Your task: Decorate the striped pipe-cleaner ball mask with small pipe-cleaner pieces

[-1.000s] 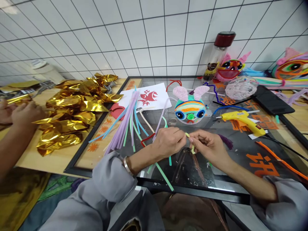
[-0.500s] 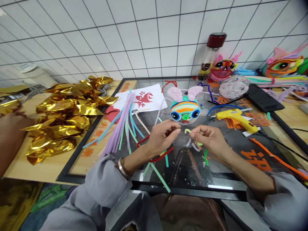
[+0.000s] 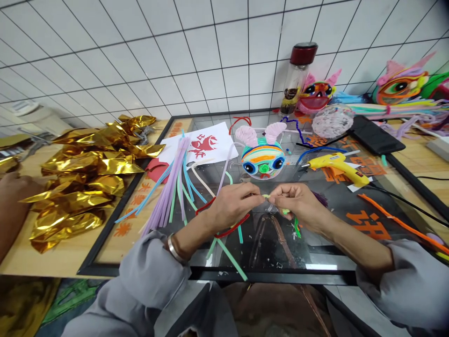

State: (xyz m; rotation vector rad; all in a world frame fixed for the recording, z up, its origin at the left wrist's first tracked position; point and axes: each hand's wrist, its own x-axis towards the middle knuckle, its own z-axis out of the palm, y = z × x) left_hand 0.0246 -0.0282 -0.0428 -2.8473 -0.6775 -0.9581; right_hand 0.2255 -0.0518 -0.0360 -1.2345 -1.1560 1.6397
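Observation:
My left hand (image 3: 234, 204) and my right hand (image 3: 297, 202) meet over the glass-topped frame (image 3: 315, 243), both pinched on a short light-green pipe cleaner (image 3: 266, 196). Only a small bit of it shows between the fingertips. Just beyond my hands sits a striped pipe-cleaner animal head (image 3: 261, 158) with pink ears and blue eyes. A red pipe cleaner (image 3: 231, 228) and green ones (image 3: 229, 257) lie under my left wrist. A bundle of lilac and blue pipe cleaners (image 3: 171, 187) fans out to the left.
A yellow glue gun (image 3: 336, 164) lies right of the head, its cord trailing right. Crumpled gold foil (image 3: 87, 173) covers the wooden table at left, where another person's hand (image 3: 12, 196) rests. A bottle (image 3: 293, 79), more pipe-cleaner masks (image 3: 400, 86) and a white sheet with a red cutout (image 3: 199, 146) stand behind.
My hands drew apart for a moment with the green piece in the right hand, then closed together again on it. The view has tilted slightly.

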